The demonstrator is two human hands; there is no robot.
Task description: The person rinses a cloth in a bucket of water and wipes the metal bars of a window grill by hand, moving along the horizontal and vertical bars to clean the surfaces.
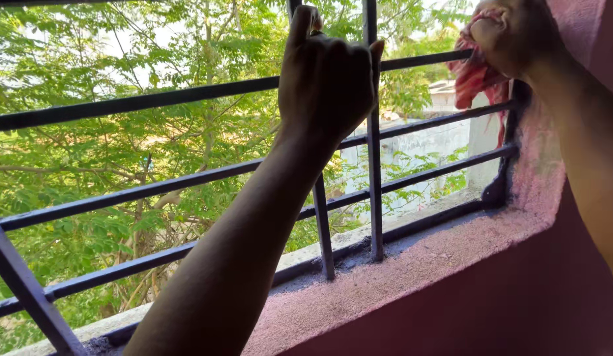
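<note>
My left hand [327,76] is raised and closed around an upright bar of the dark metal window grille [188,178], near the top of the frame. At the upper right, my right hand [511,33] grips a bunched red cloth [474,76] and presses it against the grille's right end, close to the maroon wall. The cloth hangs down over the top horizontal bars.
A dusty maroon window sill [412,270] runs below the grille. The maroon wall [583,26] stands at the right. Beyond the bars are green trees [122,59] and a pale building wall [425,145].
</note>
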